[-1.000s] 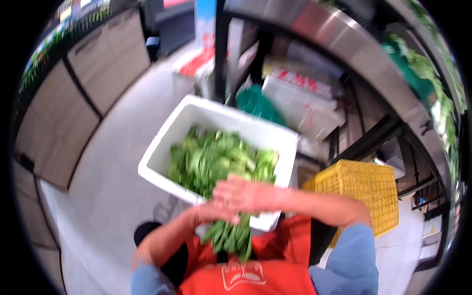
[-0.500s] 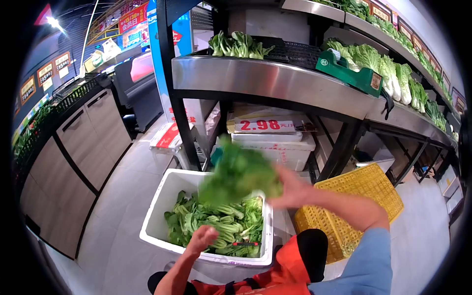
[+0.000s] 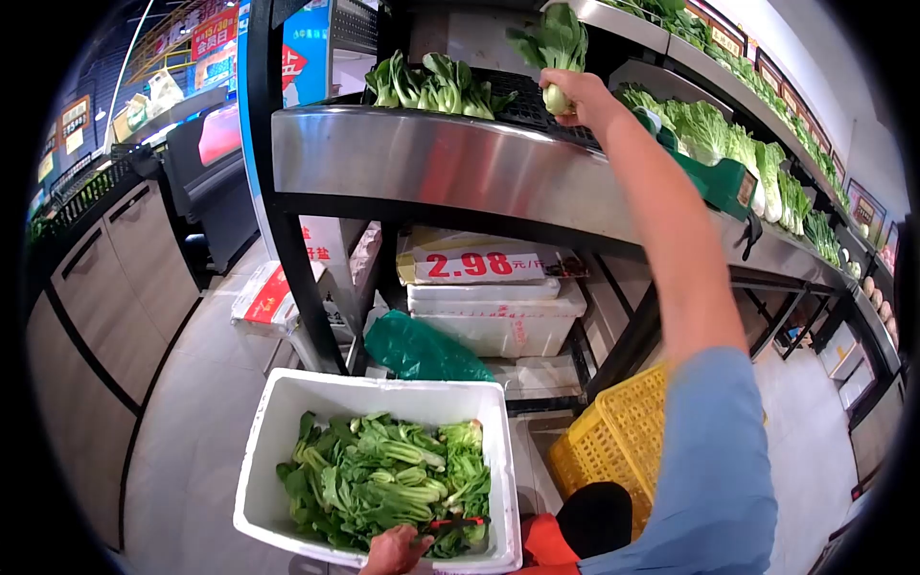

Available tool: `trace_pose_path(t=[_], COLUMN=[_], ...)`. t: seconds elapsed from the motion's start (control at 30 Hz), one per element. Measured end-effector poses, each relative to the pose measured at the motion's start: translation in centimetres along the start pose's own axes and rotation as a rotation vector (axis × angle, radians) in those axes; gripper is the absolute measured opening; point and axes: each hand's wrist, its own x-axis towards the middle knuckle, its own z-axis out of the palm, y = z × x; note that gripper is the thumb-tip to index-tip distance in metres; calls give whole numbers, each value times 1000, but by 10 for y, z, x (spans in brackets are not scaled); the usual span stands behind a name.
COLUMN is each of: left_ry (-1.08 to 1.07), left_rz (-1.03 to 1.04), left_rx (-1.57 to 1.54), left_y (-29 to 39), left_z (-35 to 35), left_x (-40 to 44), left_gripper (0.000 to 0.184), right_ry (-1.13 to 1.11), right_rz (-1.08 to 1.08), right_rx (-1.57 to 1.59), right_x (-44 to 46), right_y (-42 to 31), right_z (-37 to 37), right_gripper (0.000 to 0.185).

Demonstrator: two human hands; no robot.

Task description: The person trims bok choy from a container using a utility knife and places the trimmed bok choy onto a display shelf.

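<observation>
My right hand point(image 3: 575, 94) is raised at the metal-fronted shelf point(image 3: 431, 158), its fingers wrapped round the pale base of a leafy green bunch point(image 3: 563, 43) with the leaves upward. More bok choy point(image 3: 436, 86) lies on the shelf to the left of it. Down at the near edge of the white foam box point(image 3: 251, 479), my left hand point(image 3: 395, 550) is closed beside a small red and black tool point(image 3: 458, 522); whether it holds anything is hidden. Green bunches point(image 3: 383, 474) lie heaped inside the box.
A yellow crate point(image 3: 613, 431) stands right of the box. Under the shelf are white boxes point(image 3: 498, 316) and a green plastic bag point(image 3: 422, 347). A green tray point(image 3: 719, 182) and cabbages point(image 3: 709, 129) sit along the shelf to the right. Wooden cabinets point(image 3: 105, 297) line the left.
My right hand has carried the leafy bunch from above the box up to the shelf. My left hand has moved down to the box's near edge. The view has shifted toward the shelf.
</observation>
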Motion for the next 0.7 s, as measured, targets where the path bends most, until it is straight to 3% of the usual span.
trace_pose_path(t=[0.1, 0.2, 0.23, 0.33, 0.47, 0.6, 0.67, 0.7], left_ry=[-53, 23, 27, 14, 4, 13, -2, -14], left_rz=[-116, -81, -86, -102, -108, -135, -161, -174], left_rx=[-159, -151, -144, -97, -65, -83, -85, -82], left_y=[15, 15, 16, 17, 16, 18, 19, 18], left_z=[-18, -19, -16, -11, -8, -10, -9, -9], left_x=[-2, 0, 3, 2, -2, -5, -4, -3], left_gripper=[29, 24, 24, 22, 22, 23, 24, 25], right_ry=[8, -280, -268, -533, -634, -586, -489, -572], right_rz=[81, -28, 54, 78, -1, -105, -106, -132], right_rx=[-238, -702, -751, -722, -778, -915, -1092, -1076], right_x=[19, 25, 20, 31, 54, 41, 22, 20], right_y=[-2, 4, 2, 16, 31, 22, 7, 8], right_z=[37, 63, 63, 48, 49, 55, 59, 58], right_gripper=[39, 82, 94, 105, 102, 96, 81, 75])
